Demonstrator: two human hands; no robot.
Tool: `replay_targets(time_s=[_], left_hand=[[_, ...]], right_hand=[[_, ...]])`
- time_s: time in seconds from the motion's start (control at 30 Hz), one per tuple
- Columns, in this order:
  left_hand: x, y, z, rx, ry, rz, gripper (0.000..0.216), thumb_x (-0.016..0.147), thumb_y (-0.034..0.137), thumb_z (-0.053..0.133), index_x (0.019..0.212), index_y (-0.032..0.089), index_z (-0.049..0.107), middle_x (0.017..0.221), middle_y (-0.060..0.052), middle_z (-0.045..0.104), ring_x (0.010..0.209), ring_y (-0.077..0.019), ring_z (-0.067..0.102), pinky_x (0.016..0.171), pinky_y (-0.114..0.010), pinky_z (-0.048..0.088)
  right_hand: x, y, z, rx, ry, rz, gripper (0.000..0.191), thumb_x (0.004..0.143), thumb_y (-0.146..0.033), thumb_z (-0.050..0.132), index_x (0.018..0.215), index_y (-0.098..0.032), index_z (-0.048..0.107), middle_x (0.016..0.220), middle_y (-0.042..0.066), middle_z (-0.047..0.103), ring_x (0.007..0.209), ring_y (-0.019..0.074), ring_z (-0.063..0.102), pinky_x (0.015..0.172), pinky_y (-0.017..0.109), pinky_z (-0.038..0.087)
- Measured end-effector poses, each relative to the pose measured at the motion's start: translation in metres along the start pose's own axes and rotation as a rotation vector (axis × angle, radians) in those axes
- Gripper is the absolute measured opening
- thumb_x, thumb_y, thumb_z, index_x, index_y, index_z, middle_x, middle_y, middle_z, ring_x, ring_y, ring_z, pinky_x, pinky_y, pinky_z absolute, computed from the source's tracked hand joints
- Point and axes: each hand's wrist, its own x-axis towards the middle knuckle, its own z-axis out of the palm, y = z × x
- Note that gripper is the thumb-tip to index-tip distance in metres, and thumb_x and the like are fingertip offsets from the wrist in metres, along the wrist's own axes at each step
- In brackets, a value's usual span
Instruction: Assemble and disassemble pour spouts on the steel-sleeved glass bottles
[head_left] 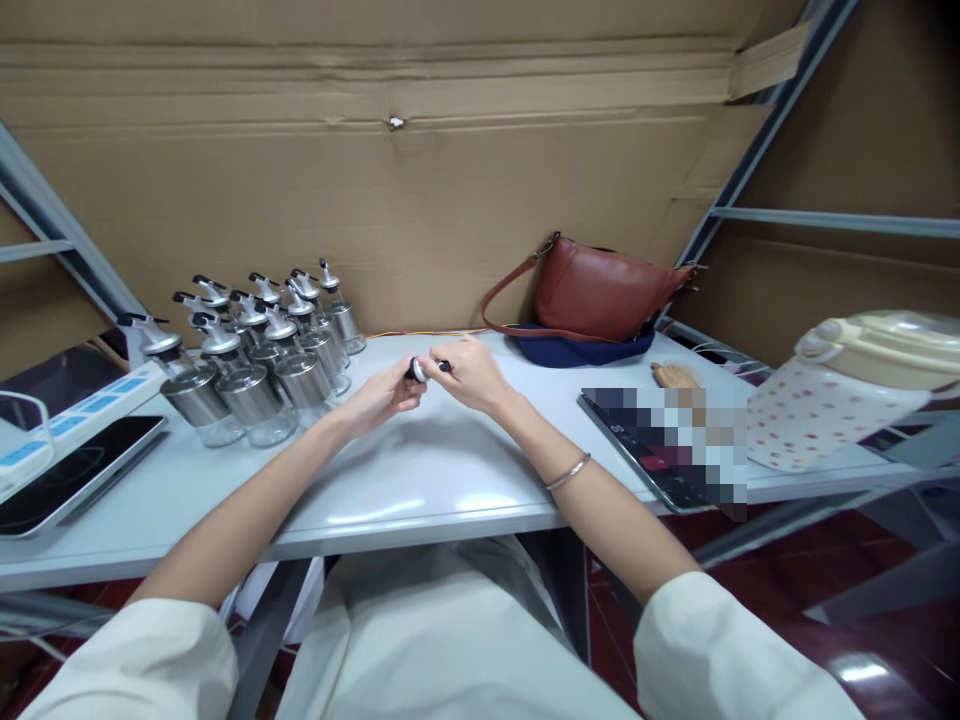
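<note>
Above the middle of the table, my two hands meet around a small black-and-silver pour spout (418, 371), like those fitted on the bottles. My left hand (386, 392) is closed on its wider end, thumb and fingers pinching the rim. From the other side, my right hand (472, 372) wraps round the narrow end, where a black tip (444, 366) shows. Fingers cover much of the spout. To the left of my left hand stand several glass-and-steel oil bottles (251, 395) in a cluster, each topped with a silver spout and black lever.
A white power strip (82, 415) and a dark tablet-like device (79, 475) lie at the left. A brown handbag (600, 290) rests on a navy cap (581, 348) at the back. To the right are a partly pixelated phone or tablet (637, 450) and a spotted jug (825, 410).
</note>
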Motion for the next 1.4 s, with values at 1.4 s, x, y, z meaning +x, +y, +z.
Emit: replay_targets(time_s=[1.4], left_hand=[[-0.005, -0.004, -0.005, 0.384, -0.053, 0.2, 0.039, 0.085, 0.056, 0.039, 0.069, 0.02, 0.038, 0.053, 0.007, 0.032, 0.046, -0.0099, 0.037, 0.054, -0.028, 0.036]], right_hand=[[-0.004, 0.001, 0.006, 0.238, 0.12, 0.01, 0.03, 0.086, -0.031, 0.034, 0.058, -0.021, 0.029, 0.056, -0.003, 0.033, 0.056, 0.0121, 0.031, 0.064, 0.027, 0.028]])
